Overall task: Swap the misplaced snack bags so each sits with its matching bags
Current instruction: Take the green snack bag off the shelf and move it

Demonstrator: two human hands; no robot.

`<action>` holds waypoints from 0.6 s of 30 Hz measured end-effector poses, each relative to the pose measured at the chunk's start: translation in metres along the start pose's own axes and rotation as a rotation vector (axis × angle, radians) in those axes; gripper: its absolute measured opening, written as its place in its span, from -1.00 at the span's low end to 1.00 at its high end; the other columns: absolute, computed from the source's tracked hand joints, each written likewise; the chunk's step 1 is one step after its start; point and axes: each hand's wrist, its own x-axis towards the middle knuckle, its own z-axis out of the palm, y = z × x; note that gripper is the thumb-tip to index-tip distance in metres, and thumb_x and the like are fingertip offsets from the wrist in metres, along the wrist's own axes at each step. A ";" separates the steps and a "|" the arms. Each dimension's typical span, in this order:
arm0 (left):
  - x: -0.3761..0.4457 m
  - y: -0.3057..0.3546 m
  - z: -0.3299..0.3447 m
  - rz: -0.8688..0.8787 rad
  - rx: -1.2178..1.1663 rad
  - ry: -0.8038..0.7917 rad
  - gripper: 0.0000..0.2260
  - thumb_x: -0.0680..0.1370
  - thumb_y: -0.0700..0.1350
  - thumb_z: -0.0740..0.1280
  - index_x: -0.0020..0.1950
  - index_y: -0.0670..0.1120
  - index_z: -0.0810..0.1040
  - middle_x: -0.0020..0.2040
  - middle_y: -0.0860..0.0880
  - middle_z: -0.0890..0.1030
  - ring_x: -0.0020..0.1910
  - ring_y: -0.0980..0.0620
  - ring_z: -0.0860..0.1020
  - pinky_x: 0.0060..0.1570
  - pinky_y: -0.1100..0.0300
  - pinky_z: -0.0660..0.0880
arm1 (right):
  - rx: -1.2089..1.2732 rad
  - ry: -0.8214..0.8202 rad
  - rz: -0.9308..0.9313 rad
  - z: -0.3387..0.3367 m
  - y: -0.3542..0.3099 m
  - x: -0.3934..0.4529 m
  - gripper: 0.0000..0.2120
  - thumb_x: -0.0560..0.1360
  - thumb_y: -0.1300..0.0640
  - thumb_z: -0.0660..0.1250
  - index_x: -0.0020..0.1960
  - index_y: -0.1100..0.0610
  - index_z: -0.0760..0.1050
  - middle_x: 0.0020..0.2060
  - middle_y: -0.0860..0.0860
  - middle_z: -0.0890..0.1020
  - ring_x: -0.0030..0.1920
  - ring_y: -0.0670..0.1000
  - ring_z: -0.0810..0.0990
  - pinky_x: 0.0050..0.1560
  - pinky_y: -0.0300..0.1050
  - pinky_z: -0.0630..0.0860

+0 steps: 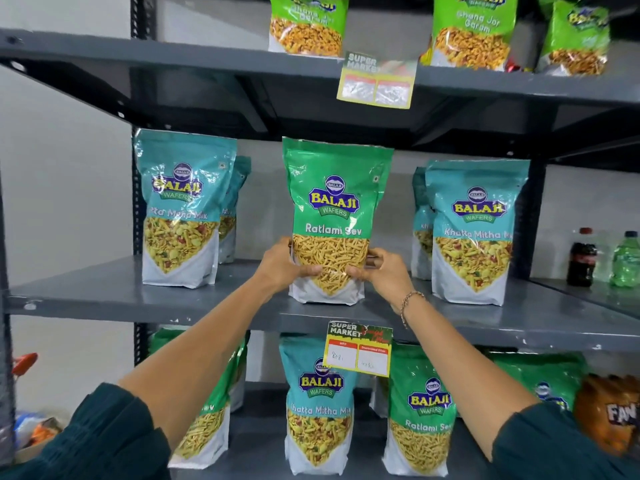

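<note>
A green snack bag is gripped low on its sides by the left hand and the right hand, upright on the middle shelf. Teal bags are seen to either side of the hands. Below the hands, one teal bag is flanked by green bags.

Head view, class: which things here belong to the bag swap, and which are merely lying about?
Belongs:
green Ratlami Sev bag, gripped by left hand and right hand
teal Khatta Mitha Mix bag on the lower shelf

Lying about:
dark cola bottle
green plastic bottle
yellow price tag
</note>
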 end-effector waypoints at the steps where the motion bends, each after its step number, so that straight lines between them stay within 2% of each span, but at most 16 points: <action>1: -0.011 0.004 -0.005 0.020 0.000 -0.003 -0.36 0.28 -0.06 0.55 0.28 -0.13 0.38 0.22 -0.10 0.57 0.17 -0.02 0.49 0.09 0.18 0.34 | 0.014 -0.001 -0.003 0.000 -0.005 -0.009 -0.52 0.26 0.24 0.52 0.14 0.21 0.48 0.03 0.11 0.64 0.00 0.01 0.59 0.06 -0.11 0.52; 3: -0.035 0.011 -0.015 0.043 0.001 -0.007 -0.37 0.28 -0.05 0.55 0.27 -0.12 0.39 0.20 -0.08 0.58 0.11 0.04 0.48 0.08 0.19 0.35 | 0.024 -0.003 -0.011 -0.001 -0.016 -0.029 -0.58 0.25 0.24 0.53 0.05 0.12 0.49 0.02 0.11 0.65 0.02 0.03 0.61 0.08 -0.08 0.54; 6: -0.070 0.019 -0.031 0.059 -0.005 -0.007 -0.34 0.27 -0.01 0.55 0.28 -0.11 0.38 0.22 -0.06 0.57 0.20 -0.02 0.51 0.10 0.18 0.36 | 0.025 -0.002 -0.031 -0.004 -0.035 -0.062 -0.64 0.22 0.20 0.55 -0.09 -0.01 0.48 -0.03 0.07 0.66 0.01 0.02 0.62 0.07 -0.10 0.54; 8: -0.094 0.025 -0.041 0.081 0.012 -0.014 -0.35 0.28 -0.01 0.55 0.28 -0.12 0.39 0.22 -0.06 0.57 0.17 0.00 0.50 0.11 0.19 0.34 | 0.029 0.011 -0.038 -0.004 -0.045 -0.085 -0.64 0.20 0.16 0.57 -0.12 -0.04 0.48 -0.05 0.04 0.65 0.01 0.01 0.62 0.08 -0.10 0.53; 12: -0.137 0.027 -0.056 0.082 0.014 -0.031 -0.33 0.31 -0.05 0.53 0.33 -0.15 0.34 0.22 -0.08 0.53 0.13 0.05 0.43 0.12 0.20 0.27 | -0.009 0.037 -0.051 0.005 -0.060 -0.131 -0.58 0.21 0.16 0.56 0.03 0.11 0.52 -0.11 0.00 0.64 -0.08 -0.06 0.61 0.00 -0.16 0.53; 14: -0.157 0.018 -0.063 0.066 0.009 -0.039 -0.31 0.29 -0.05 0.54 0.32 -0.15 0.34 0.16 -0.03 0.53 0.13 0.05 0.44 0.14 0.19 0.29 | 0.006 0.028 -0.056 0.013 -0.060 -0.155 -0.60 0.22 0.19 0.56 0.00 0.11 0.53 -0.14 0.00 0.64 -0.14 -0.14 0.61 -0.02 -0.16 0.57; 16: -0.174 0.004 -0.067 0.039 0.010 -0.033 -0.29 0.25 -0.03 0.56 0.31 -0.14 0.35 0.15 0.00 0.54 0.17 0.03 0.48 0.19 0.16 0.33 | 0.036 0.023 -0.048 0.022 -0.054 -0.177 -0.61 0.23 0.23 0.55 0.00 0.13 0.52 -0.18 -0.02 0.64 -0.22 -0.25 0.60 -0.09 -0.29 0.59; 18: -0.193 -0.015 -0.069 0.013 0.027 -0.030 -0.27 0.22 -0.01 0.58 0.30 -0.12 0.36 0.17 0.01 0.56 0.19 0.02 0.51 0.22 0.13 0.37 | 0.050 0.006 -0.032 0.033 -0.042 -0.197 -0.59 0.22 0.24 0.55 0.03 0.14 0.52 -0.15 0.01 0.65 -0.21 -0.23 0.62 -0.16 -0.38 0.58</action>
